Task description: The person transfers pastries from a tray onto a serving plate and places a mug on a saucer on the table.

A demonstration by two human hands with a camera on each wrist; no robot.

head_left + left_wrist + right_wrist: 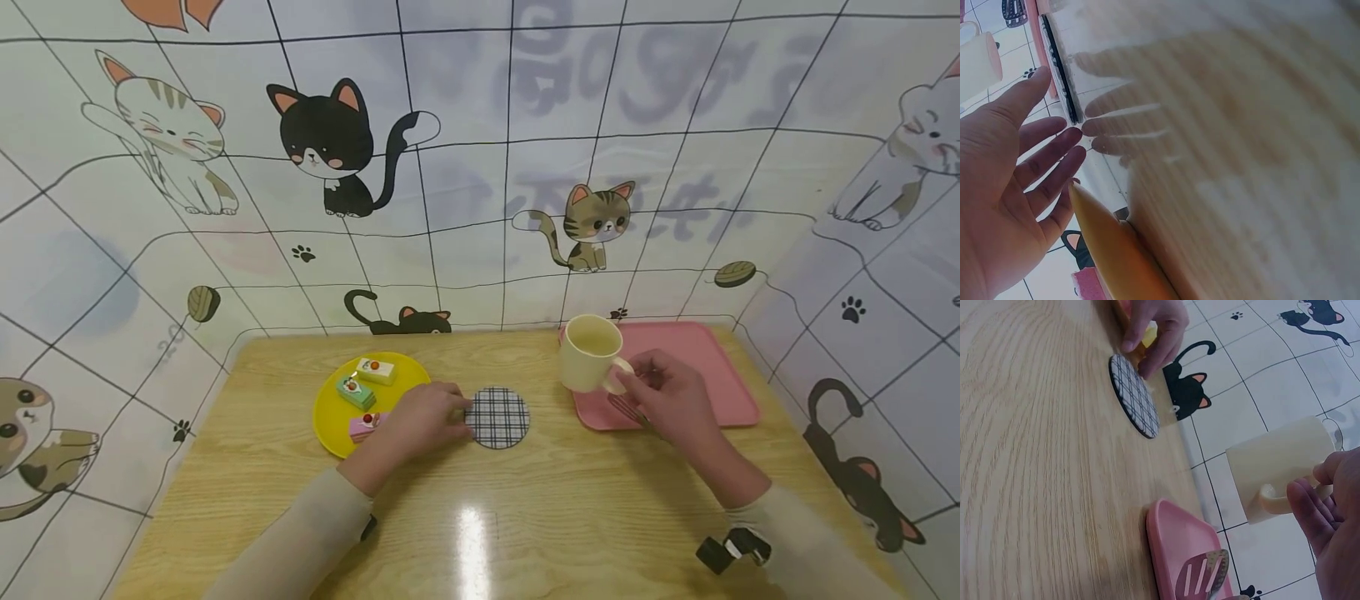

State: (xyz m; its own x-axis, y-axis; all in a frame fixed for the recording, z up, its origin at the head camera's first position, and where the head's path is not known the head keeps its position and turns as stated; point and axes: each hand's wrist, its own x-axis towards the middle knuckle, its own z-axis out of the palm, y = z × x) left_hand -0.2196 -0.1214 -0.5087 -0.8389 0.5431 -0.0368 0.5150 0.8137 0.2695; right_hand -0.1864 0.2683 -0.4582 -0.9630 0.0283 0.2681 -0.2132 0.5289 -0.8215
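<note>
My right hand (671, 400) pinches the handle of a cream mug (588, 354). In the right wrist view the mug (1282, 465) is up off the table, above the near end of a pink tray (690, 350). My left hand (423, 421) is beside a round black-and-white checked coaster (498, 418), fingertips right at its left edge. The left wrist view shows the left fingers (1054, 150) spread and loosely bent, with nothing held. A slotted metal fork head (1200, 575) shows over the tray; the rest of the fork is hidden behind my right hand.
A yellow plate (330, 425) at the left, partly behind my left hand, bears several small toy cakes, among them a green one (356, 392). A cat-patterned, tiled cloth (465, 208) stands behind and beside the wooden table (540, 517).
</note>
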